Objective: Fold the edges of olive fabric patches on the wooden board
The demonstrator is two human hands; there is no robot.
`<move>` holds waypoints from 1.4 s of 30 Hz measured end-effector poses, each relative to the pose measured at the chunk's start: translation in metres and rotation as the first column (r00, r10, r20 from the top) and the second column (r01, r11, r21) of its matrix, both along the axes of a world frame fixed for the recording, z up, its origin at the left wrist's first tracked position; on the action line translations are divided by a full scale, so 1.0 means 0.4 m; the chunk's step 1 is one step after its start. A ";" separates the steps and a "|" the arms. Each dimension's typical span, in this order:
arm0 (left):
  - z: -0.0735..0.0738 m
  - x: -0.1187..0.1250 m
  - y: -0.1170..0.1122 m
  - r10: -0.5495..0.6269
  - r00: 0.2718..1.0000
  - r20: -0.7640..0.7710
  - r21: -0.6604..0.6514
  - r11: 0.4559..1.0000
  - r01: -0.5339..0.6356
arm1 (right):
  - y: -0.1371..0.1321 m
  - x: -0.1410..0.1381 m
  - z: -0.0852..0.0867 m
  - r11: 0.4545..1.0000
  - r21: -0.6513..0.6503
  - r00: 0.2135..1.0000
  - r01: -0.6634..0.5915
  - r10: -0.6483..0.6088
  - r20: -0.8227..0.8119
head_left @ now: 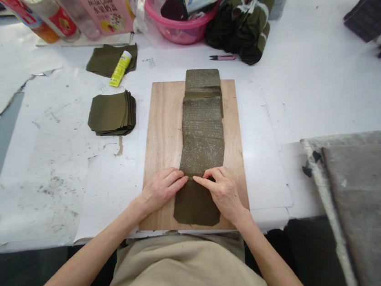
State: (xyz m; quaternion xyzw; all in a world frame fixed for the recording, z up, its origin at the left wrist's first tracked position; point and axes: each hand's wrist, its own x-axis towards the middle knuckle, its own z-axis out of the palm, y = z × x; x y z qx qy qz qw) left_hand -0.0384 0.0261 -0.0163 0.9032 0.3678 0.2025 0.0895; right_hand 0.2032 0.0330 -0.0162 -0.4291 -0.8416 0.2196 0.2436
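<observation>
A wooden board [164, 131] lies before me, with a column of overlapping olive fabric pieces [201, 151] on it, speckled with white. The nearest olive fabric piece [197, 204] is plain and has cut-off lower corners. My left hand [163, 188] holds the left part of this piece's upper edge, its thumb and fingers closed there. From the other side my right hand [223, 192] pinches the same edge, fingertips close to the left ones. A narrow fold seems to run between the fingertips; the fingers partly cover it.
On the left lie a stack of olive pieces [109, 113], more olive pieces [100, 59] and a yellow glue stick [120, 69]. Behind are a pink basket [180, 31], tied fabric rolls [248, 25], pink thread snips [223, 57] and bottles [62, 16]. A grey padded surface [363, 199] stands right.
</observation>
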 end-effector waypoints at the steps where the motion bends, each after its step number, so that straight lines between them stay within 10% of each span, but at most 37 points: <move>1: 0.000 -0.001 0.000 -0.003 1.000 -0.009 -0.001 1.000 0.003 | 0.000 0.001 0.000 1.000 0.001 1.000 -0.001 0.001 -0.005; 32: 0.014 -0.054 -0.025 0.093 0.994 -0.064 -0.006 0.996 -0.094 | -0.002 -0.002 -0.003 1.000 0.004 1.000 0.016 -0.016 0.006; 42: 0.016 0.078 -0.088 0.198 0.962 -0.189 0.011 0.980 -0.200 | 0.005 0.001 0.007 0.999 0.033 1.000 -0.003 0.003 0.015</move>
